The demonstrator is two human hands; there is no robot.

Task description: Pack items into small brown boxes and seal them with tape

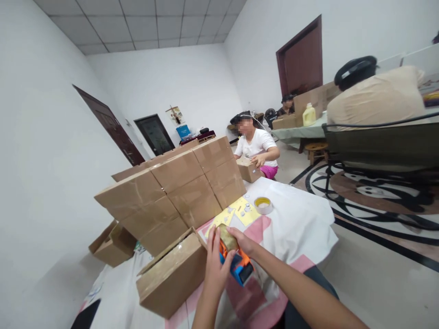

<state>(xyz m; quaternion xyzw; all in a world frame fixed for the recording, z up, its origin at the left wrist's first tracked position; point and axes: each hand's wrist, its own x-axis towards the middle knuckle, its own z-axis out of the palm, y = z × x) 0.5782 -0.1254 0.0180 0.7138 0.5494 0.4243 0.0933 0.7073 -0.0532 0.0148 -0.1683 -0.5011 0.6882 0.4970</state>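
Note:
In the head view, my left hand (215, 253) and my right hand (244, 242) both grip a blue and orange toy truck (237, 270) above the cloth-covered table (288, 214). A rounded golden-brown part (224, 236) sits at its far end between my fingers; I cannot tell whether it belongs to the toy. Fingers of both hands curl around the sides, hiding some of it. Left of my left hand lies a long cardboard box (173, 272) with a gap along its upper edge. Yellow printed sheets (247, 211) and a tape roll (263, 205) lie just beyond my hands.
Stacked cardboard boxes (185, 187) form a wall across the table. An open carton (115, 244) stands at the far left. Across the table, a person (259, 146) in a white shirt holds a box (249, 170). A folding chair (377, 146) stands to the right.

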